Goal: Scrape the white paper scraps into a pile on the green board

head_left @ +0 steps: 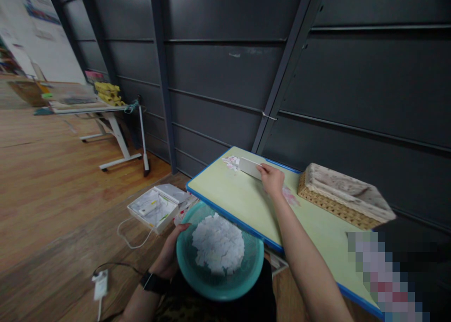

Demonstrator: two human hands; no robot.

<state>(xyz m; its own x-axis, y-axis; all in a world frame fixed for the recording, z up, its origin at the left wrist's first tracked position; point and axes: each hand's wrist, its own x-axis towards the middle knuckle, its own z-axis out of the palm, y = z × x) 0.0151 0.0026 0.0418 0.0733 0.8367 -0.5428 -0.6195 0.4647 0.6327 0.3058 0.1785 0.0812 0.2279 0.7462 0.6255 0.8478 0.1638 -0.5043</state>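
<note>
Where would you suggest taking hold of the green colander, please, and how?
I'd grip the colander by opposite sides of its round rim, hands coming from left and right. The left hand holds the left rim; the near right looks free, while the far side lies close to the table. It faces up, heaped with paper scraps, so I'd keep it level.

"Where's the teal basket (253,256)?"
"Bottom centre of the frame, open side up, a heap of white paper scraps (219,244) inside."
"And the flat white card (249,168)?"
"Just right of centre (pink-flecked scraps (231,162) at its left end)."
</note>
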